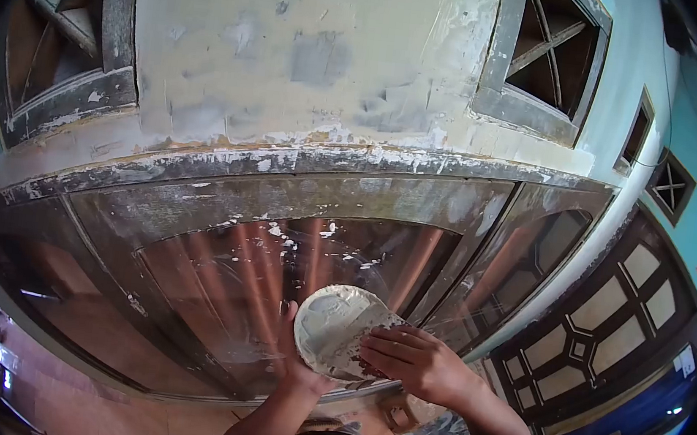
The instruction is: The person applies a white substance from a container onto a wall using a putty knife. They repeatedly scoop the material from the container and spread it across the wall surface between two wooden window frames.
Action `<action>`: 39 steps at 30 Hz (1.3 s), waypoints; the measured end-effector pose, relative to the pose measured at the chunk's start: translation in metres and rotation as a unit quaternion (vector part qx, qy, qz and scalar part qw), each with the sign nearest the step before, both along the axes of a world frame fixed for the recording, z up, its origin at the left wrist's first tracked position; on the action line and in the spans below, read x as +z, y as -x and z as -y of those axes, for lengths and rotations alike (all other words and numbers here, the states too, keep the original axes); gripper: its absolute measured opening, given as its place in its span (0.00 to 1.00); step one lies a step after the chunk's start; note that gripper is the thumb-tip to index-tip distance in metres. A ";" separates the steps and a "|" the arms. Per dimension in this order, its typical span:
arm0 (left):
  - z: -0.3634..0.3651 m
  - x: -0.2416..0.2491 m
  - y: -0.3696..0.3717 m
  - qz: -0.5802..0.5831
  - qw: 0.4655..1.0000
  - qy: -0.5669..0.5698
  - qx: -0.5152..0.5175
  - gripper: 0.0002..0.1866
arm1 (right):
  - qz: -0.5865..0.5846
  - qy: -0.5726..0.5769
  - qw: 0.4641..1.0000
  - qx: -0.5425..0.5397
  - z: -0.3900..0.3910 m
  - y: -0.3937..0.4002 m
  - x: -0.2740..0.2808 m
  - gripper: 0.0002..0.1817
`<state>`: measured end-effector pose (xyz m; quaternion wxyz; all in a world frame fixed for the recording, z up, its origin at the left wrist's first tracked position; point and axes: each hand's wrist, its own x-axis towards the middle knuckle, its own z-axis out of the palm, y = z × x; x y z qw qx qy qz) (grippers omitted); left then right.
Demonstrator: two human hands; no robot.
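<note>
My left hand (303, 370) is wrapped round the side of a round tub (322, 327) filled with whitish putty, held in front of my chest. The fingers of my right hand (414, 360) press together on a flat, putty-smeared scraper (358, 331). Its blade lies over the right part of the tub's mouth and touches the putty. Dried putty and dark specks cover the scraper near my fingertips. My fingers hide the scraper's back end.
Ahead stands a wooden window frame (274, 201) with worn paint and white-spattered glass. Above it is a patched wall (314, 61) between two lattice vents (552, 56). At right stands a panelled door (601, 316). A small brown box (400, 414) sits on the floor below.
</note>
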<state>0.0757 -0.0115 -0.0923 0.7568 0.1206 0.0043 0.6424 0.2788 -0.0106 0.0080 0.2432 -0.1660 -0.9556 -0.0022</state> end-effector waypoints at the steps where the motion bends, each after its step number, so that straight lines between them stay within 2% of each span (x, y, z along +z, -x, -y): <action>1: -0.001 -0.001 0.001 0.022 1.000 -0.004 0.000 0.46 | 0.016 0.005 1.000 0.001 -0.002 0.001 -0.005 0.28; 5: -0.004 -0.005 0.007 0.027 0.999 -0.024 -0.019 0.46 | 0.030 0.021 0.999 0.003 -0.005 -0.002 -0.006 0.27; 7: -0.003 -0.007 0.007 0.014 0.999 -0.040 -0.003 0.42 | 0.017 0.019 1.000 0.006 -0.007 0.005 -0.001 0.27; 11: -0.007 -0.007 0.010 0.049 0.997 -0.051 -0.024 0.45 | 0.016 0.021 0.999 0.021 -0.012 0.014 -0.008 0.26; 17: -0.010 -0.021 0.015 -0.008 0.999 0.012 0.031 0.44 | 0.010 0.019 1.000 0.005 -0.015 0.014 -0.003 0.25; 19: -0.007 -0.013 0.015 0.033 0.998 -0.041 -0.015 0.43 | 0.024 0.007 1.000 0.005 -0.017 0.019 -0.004 0.25; 22: -0.007 -0.013 0.017 0.044 0.996 -0.067 -0.025 0.43 | 0.039 0.006 0.999 0.008 -0.019 0.020 -0.011 0.26; 26: -0.003 -0.009 0.017 0.034 0.999 -0.040 -0.002 0.43 | 0.039 0.022 0.999 0.014 -0.020 0.018 -0.004 0.26; 28: -0.003 -0.008 0.015 0.098 0.991 -0.078 -0.044 0.44 | 0.029 0.016 0.999 0.020 -0.025 0.024 -0.004 0.27; 33: -0.007 -0.019 0.018 0.061 0.996 -0.053 -0.024 0.43 | 0.015 0.021 0.999 0.028 -0.025 0.025 -0.010 0.27; 36: -0.009 -0.021 0.018 0.047 0.998 -0.040 -0.008 0.42 | -0.042 0.050 0.998 0.012 -0.024 0.016 0.000 0.28; 38: -0.011 -0.027 0.018 0.043 0.998 -0.039 0.001 0.41 | -0.138 0.152 0.979 -0.011 -0.025 0.011 0.008 0.27; 39: -0.012 -0.032 0.019 0.056 0.998 -0.042 0.006 0.40 | -0.139 0.146 0.979 -0.010 -0.028 0.009 0.006 0.27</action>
